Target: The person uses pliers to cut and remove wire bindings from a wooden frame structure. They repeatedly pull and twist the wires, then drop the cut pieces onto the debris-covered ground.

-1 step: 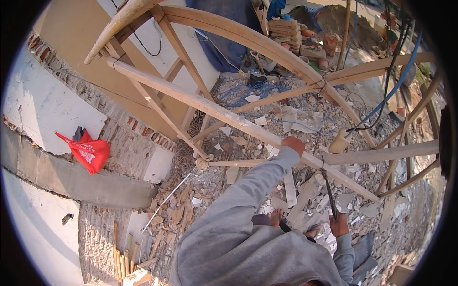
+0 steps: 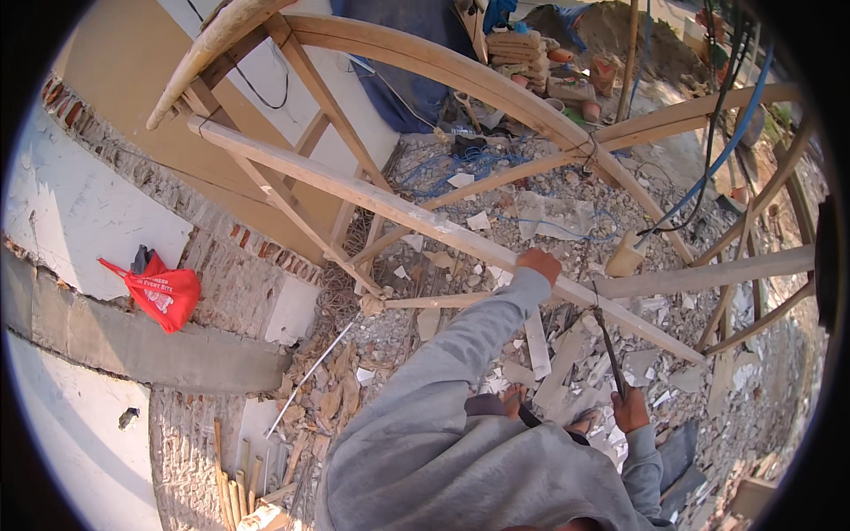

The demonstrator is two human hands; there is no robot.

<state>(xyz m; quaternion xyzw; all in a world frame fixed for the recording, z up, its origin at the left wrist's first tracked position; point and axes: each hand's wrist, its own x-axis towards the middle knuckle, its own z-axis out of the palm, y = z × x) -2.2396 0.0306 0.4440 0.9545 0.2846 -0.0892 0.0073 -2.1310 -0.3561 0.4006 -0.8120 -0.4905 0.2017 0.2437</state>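
Observation:
My left hand point(image 2: 538, 265) is closed over the upper edge of a long wooden beam point(image 2: 354, 193), which slants from the upper left down to the right. My right hand point(image 2: 630, 411) is lower and to the right, its fingers wrapped round a long, dark, slim tool point(image 2: 611, 350). The tool's far end reaches up to the beam, close to where a second timber point(image 2: 708, 277) meets it from the right. A thin dark wire point(image 2: 595, 288) shows at that joint. Whether the tool grips the wire is too small to tell.
Curved timbers point(image 2: 425, 55) and crossing braces surround the beam. Broken tile and rubble point(image 2: 452, 230) cover the ground below, around my feet. A red bag point(image 2: 164, 292) hangs against the broken wall at left. Blue and black cables point(image 2: 728, 146) hang at right; bamboo poles point(image 2: 235, 496) stand lower left.
The whole view has shifted slightly. Both hands keep their places on the beam and the dark tool.

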